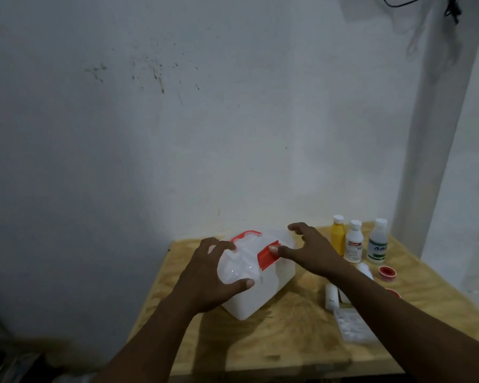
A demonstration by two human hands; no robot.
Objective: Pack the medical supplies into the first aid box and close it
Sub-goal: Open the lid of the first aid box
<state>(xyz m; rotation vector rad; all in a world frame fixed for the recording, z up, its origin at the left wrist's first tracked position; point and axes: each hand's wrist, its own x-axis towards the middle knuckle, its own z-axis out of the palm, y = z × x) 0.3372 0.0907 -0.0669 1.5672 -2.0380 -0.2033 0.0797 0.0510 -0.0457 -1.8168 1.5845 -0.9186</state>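
Observation:
A white first aid box with a clear lid and red latch stands on the wooden table. My left hand grips the lid's left corner, fingers spread over it. My right hand rests on the lid's right side with its thumb on the red latch. A yellow bottle, a white bottle and a clear bottle stand to the right. Red tape rolls, a white roll and a clear pack of white pads lie near my right forearm.
The table sits in a corner against a stained white wall. A white pillar rises at the right, behind the bottles. The floor at the lower left is dark. Bare wood shows in front of the box.

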